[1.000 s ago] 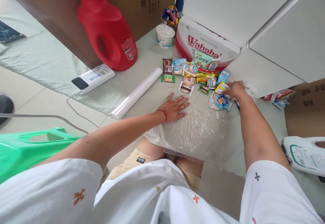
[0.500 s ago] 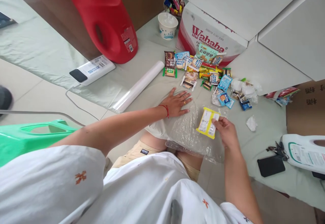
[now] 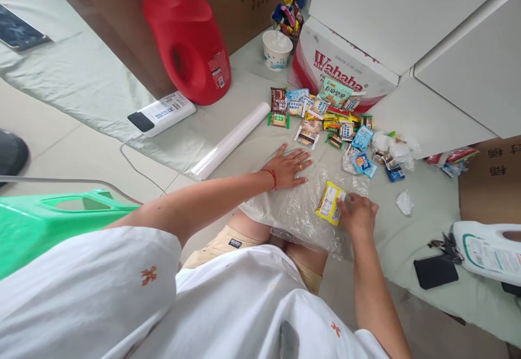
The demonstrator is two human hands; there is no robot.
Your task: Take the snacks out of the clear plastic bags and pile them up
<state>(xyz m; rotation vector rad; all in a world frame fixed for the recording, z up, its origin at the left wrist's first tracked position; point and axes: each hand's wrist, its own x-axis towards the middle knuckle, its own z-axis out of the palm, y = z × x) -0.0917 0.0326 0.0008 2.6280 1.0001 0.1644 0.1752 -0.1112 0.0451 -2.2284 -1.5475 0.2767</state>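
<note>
My left hand (image 3: 287,168) lies flat with its fingers spread on the left part of a clear plastic sheet or bag (image 3: 293,207). A yellow and white snack packet (image 3: 330,203) rests over the right part of the plastic. My right hand (image 3: 358,213) is at the packet's right edge, its thumb and fingertips on it. Beyond my hands, several small wrapped snacks lie in a pile, among them a brown and green packet (image 3: 279,107), a green packet (image 3: 336,92) and blue ones (image 3: 363,138).
A white roll (image 3: 232,141) and a red jug (image 3: 191,50) stand left. A paper cup (image 3: 277,51) and a Wahaha carton (image 3: 325,61) are behind. Crumpled plastic (image 3: 404,203), a black wallet-like item (image 3: 436,271) and a white bottle (image 3: 488,250) lie right.
The yellow packet has turned and come down nearer the plastic, and my right hand has shifted slightly left with it. My left hand stays spread on the plastic. The view has shifted a little.
</note>
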